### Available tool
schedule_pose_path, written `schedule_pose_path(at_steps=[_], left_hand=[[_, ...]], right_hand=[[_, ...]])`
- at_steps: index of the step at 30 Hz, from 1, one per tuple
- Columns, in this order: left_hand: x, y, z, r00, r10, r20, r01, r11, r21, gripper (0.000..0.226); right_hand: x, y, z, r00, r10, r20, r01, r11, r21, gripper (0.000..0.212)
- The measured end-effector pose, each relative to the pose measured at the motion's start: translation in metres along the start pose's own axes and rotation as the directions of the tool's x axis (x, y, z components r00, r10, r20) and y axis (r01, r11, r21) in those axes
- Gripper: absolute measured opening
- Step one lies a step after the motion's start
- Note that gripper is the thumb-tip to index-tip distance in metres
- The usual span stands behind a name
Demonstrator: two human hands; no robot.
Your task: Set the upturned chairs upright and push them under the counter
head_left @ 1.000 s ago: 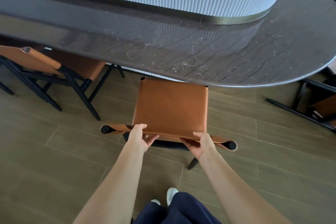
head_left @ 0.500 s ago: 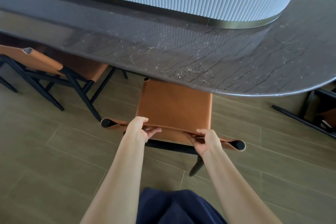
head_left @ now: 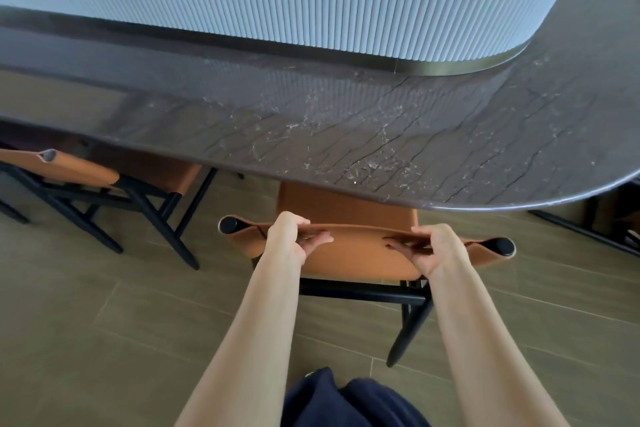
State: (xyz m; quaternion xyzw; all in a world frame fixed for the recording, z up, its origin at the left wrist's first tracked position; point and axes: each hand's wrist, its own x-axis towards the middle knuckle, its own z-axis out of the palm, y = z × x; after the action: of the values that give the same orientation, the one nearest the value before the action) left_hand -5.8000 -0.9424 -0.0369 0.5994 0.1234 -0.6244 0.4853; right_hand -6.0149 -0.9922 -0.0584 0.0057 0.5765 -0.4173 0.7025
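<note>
My left hand (head_left: 292,239) and right hand (head_left: 438,248) both grip the top edge of the backrest, fingers curled over the leather, one on each side of its middle. They hold the tan leather chair with the black wooden frame (head_left: 363,255), which stands upright on the olive floor tiles (head_left: 104,322) directly ahead of me. The backrest's long axis runs left to right across my reach, so neither hand is nearer and the push goes straight away from me. Beyond the backrest, the front of the seat is already hidden under the rim of the dark veined stone desk (head_left: 381,135). A second tan leather chair (head_left: 149,172) is tucked under the desk to the left. Compared with a second ago, far less of the seat shows and the backrest sits closer to the rim, with my grip unchanged. I judge a short further shove remains.
</note>
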Motion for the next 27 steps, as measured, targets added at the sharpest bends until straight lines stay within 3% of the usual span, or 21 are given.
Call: schedule_pose_path(at_steps=[9, 13, 18, 27], left_hand=[[0.011, 0.031, 0.020, 1.000, 0.012, 0.018, -0.013, 1.000, 0.018, 0.023], [0.017, 0.041, 0.028, 1.000, 0.016, -0.018, -0.016, 0.999, 0.047, 0.021], [0.019, 0.052, 0.037, 0.998, 0.043, -0.041, -0.040, 0.995, 0.089, 0.020], [0.023, 0.090, 0.036, 0.986, 0.144, -0.088, -0.136, 0.987, 0.090, 0.033]], right_hand=[[0.009, -0.022, 0.030, 1.000, -0.030, -0.008, 0.030, 0.999, -0.027, 0.031], [0.012, -0.031, 0.040, 1.000, -0.030, -0.009, 0.030, 0.999, -0.045, 0.015], [0.014, -0.034, 0.049, 0.992, -0.117, -0.046, 0.114, 0.991, -0.067, 0.028], [0.005, -0.024, 0.081, 0.971, -0.236, -0.027, 0.234, 0.971, -0.056, 0.033]])
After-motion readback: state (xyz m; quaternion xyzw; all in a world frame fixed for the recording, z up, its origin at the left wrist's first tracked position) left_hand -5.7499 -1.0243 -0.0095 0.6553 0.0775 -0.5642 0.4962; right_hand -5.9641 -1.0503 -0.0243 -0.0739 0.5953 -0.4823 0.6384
